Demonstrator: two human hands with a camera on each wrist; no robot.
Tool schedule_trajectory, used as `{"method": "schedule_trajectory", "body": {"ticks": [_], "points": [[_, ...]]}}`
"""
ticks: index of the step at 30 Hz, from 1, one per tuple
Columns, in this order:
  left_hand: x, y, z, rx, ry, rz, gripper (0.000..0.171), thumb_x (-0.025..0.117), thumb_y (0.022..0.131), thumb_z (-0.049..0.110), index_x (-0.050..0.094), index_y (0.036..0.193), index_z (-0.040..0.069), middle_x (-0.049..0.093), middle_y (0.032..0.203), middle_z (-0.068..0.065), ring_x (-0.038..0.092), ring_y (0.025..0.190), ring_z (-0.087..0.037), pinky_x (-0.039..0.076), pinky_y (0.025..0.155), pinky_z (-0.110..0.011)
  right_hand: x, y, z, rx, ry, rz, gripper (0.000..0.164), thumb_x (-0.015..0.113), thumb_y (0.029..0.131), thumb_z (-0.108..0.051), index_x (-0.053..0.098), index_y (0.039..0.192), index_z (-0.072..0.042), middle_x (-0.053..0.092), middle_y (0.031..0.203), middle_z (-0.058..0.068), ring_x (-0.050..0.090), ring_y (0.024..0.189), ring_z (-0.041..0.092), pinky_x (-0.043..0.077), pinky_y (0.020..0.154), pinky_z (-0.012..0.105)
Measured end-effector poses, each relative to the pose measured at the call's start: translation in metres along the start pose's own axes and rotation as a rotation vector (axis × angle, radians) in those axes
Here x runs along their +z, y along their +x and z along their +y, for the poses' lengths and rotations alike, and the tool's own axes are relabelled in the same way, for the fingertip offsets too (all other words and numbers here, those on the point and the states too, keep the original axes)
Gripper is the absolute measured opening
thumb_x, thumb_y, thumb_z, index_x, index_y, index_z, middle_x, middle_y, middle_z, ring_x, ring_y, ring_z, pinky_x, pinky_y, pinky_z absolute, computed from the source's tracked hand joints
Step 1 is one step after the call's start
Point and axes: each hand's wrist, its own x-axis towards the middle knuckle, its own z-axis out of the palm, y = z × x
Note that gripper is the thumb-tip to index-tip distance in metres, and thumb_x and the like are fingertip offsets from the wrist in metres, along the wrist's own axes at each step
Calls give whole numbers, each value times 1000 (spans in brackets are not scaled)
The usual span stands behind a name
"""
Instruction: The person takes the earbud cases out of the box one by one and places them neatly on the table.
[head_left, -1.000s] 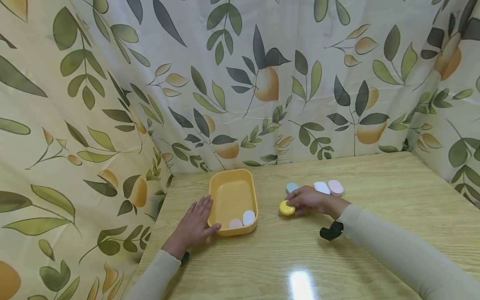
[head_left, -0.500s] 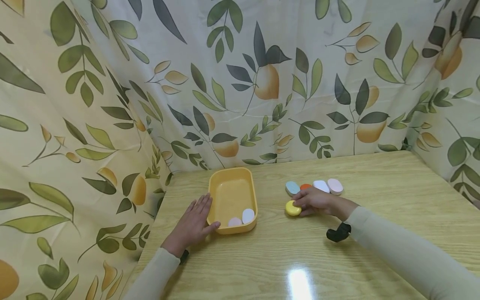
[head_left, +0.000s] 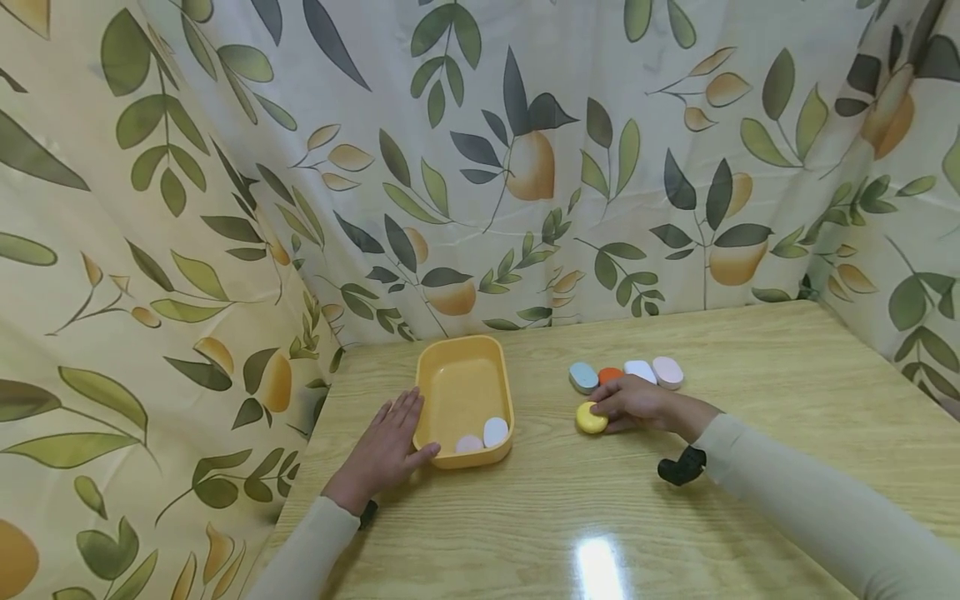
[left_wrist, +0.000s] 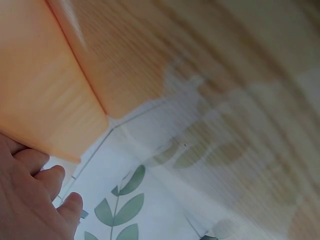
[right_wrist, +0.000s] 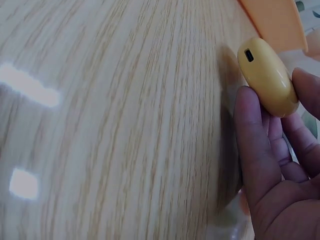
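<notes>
My right hand (head_left: 636, 402) pinches a glossy yellow earbud case (head_left: 592, 417) between thumb and fingers over the table. In the right wrist view a small dark port shows on the end of the yellow case (right_wrist: 268, 77). Just behind that hand lie a light blue case (head_left: 582, 377), an orange-red one (head_left: 610, 375), a white one (head_left: 640, 371) and a pink one (head_left: 667, 372) in a row. My left hand (head_left: 382, 446) rests with straight fingers along the left side of a yellow-orange tray (head_left: 459, 385). Inside, at its near end, are a white piece (head_left: 495, 432) and a pinkish one (head_left: 469, 443).
The wooden table (head_left: 465, 533) reaches back to a leaf-and-fruit patterned curtain (head_left: 525, 167), which also hangs along the left and right sides. A dark wrist mount (head_left: 682, 467) sits under the right sleeve.
My right hand has shifted slightly to the right with the yellow earbud case, uncovering more of the light blue and orange-red ones. The left hand and the tray stay in place.
</notes>
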Motion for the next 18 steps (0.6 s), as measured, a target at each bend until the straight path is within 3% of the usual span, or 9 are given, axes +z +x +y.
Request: {"method": "schedule_trajectory", "body": {"ticks": [9, 18], "points": [[-1, -1, 1, -16, -37, -10, 89, 34, 97, 65, 14, 154, 0, 9, 161, -11, 6, 147, -24, 10, 116, -48, -2, -8, -5, -1, -82, 25, 36, 65, 92, -5, 53, 120, 14, 62, 108, 14, 64, 92, 20, 56, 79, 38], [2, -2, 1, 3, -28, 29, 89, 35, 97, 65, 19, 154, -1, 14, 161, -13, 11, 147, -26, 12, 116, -48, 1, -6, -5, -19, -147, 75, 30, 68, 90, -4, 58, 112, 13, 63, 102, 14, 64, 88, 19, 57, 78, 37]]}}
